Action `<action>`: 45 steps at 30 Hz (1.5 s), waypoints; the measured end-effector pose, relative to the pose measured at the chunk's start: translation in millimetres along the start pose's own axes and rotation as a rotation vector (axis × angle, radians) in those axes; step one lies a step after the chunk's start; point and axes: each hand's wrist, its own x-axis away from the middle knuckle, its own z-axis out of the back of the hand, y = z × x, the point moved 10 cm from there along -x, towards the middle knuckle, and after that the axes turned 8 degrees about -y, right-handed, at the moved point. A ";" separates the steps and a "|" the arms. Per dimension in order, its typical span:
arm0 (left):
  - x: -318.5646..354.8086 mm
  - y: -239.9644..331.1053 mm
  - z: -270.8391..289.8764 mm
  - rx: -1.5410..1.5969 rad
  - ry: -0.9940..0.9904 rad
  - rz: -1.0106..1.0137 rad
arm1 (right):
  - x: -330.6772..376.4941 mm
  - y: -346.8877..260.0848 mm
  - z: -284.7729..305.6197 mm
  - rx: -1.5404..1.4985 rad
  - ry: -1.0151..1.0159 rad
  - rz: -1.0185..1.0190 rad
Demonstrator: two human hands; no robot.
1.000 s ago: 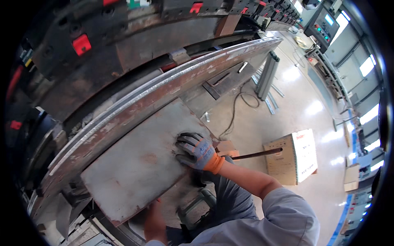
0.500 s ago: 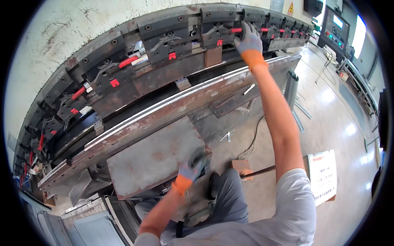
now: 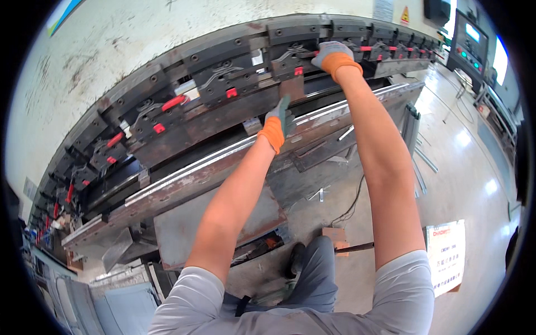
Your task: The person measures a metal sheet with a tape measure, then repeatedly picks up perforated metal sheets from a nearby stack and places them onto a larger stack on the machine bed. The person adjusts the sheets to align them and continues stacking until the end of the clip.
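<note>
Up at the clamp row of a press brake (image 3: 209,120), my right hand (image 3: 333,53), in a grey glove with an orange cuff, is closed round a clamp lever whose handle it mostly covers. My left hand (image 3: 285,118), gloved the same way, is lifted over the lower beam (image 3: 212,162) with its thumb pointing up and its fingers loosely apart. Nothing shows in it. Just above its thumb sits a short brown steel tool block (image 3: 291,87) under the clamps. Other clamps to the left carry red handles, one of them a red lever (image 3: 174,103) tilted up.
A grey metal plate or table (image 3: 184,223) stands before the machine, partly behind my left arm. Several metal bars (image 3: 410,125) lean at its right end. On the floor are a reddish block (image 3: 335,234) and a white printed board (image 3: 446,257). A control panel (image 3: 469,47) hangs far right.
My left hand has risen from the grey plate to the lower beam near the brown tool block. My right hand has closed further over the lever, whose red handle showed beside it before.
</note>
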 end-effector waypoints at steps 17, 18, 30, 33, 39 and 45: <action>-55.5 8.4 -2.8 0.498 -0.484 -0.277 | 60.9 -65.2 -137.4 -0.975 0.125 -0.003; -56.3 10.1 -16.7 0.505 -0.527 -0.299 | 57.4 -66.7 -141.0 -1.031 0.131 -0.062; -38.8 8.4 -35.2 0.538 -0.525 -0.408 | 51.0 -55.1 -156.5 -1.005 0.112 -0.122; -39.5 17.4 -48.0 0.568 -0.594 -0.463 | 43.4 -56.1 -156.5 -1.027 0.125 -0.065; -40.8 5.3 -46.1 0.488 -0.571 -0.409 | 47.5 -45.2 -157.4 -0.996 0.335 -0.106; -38.5 23.0 -50.1 0.495 -0.545 -0.512 | 33.7 -51.9 -144.5 -0.991 0.288 0.067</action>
